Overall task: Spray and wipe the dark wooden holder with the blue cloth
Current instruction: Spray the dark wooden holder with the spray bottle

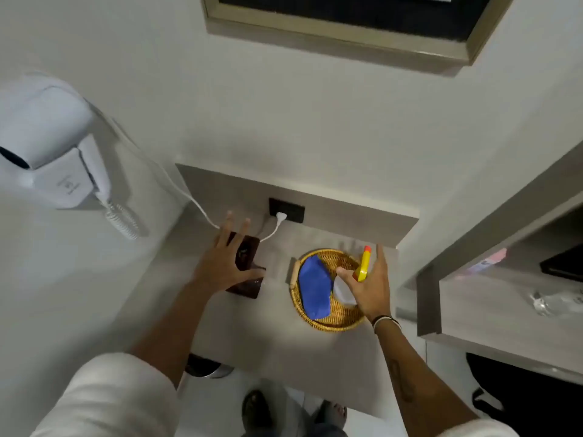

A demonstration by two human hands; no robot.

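Our left hand (222, 263) lies spread on the dark wooden holder (247, 267) while our right hand (367, 287), fingers wide, reaches over the spray bottle (356, 272) beside the blue cloth (314, 287).

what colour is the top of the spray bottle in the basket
Yellow with an orange-red tip, on the spray bottle; seen in the head view.

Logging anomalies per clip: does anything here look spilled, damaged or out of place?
Nothing stands out. The blue cloth and spray bottle sit in the wicker tray, and the dark wooden holder lies flat on the shelf; no spill or damage shows.
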